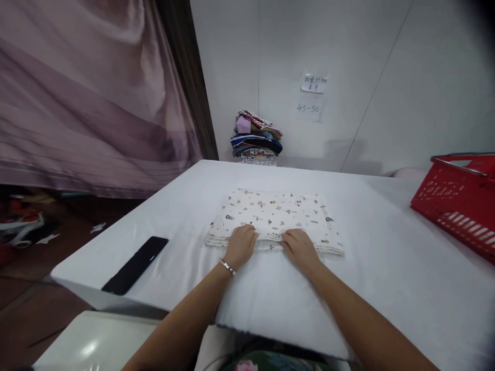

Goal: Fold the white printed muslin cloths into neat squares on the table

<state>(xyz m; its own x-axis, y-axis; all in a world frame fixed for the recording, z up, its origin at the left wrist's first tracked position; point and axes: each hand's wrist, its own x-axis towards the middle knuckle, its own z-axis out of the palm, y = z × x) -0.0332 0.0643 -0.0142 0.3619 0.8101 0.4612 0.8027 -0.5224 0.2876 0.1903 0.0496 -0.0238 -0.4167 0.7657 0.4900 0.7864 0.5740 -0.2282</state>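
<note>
A white cloth (276, 211) with small printed motifs lies folded into a layered rectangle on the white-covered table (185, 206). My left hand (242, 245) grips its near edge left of the middle, fingers on top and a bracelet (228, 266) at the wrist. On the same edge, a little to the right, my right hand (300, 248) holds the layers with its fingers closed over them. The fold between the two hands is slightly lifted. Both thumbs are partly hidden.
A black phone (135, 265) lies near the table's left edge. At the right stands a red plastic basket (460, 201). A pile of folded fabrics (257, 139) sits beyond the far edge against the wall. Purple curtains (96, 93) hang at the left.
</note>
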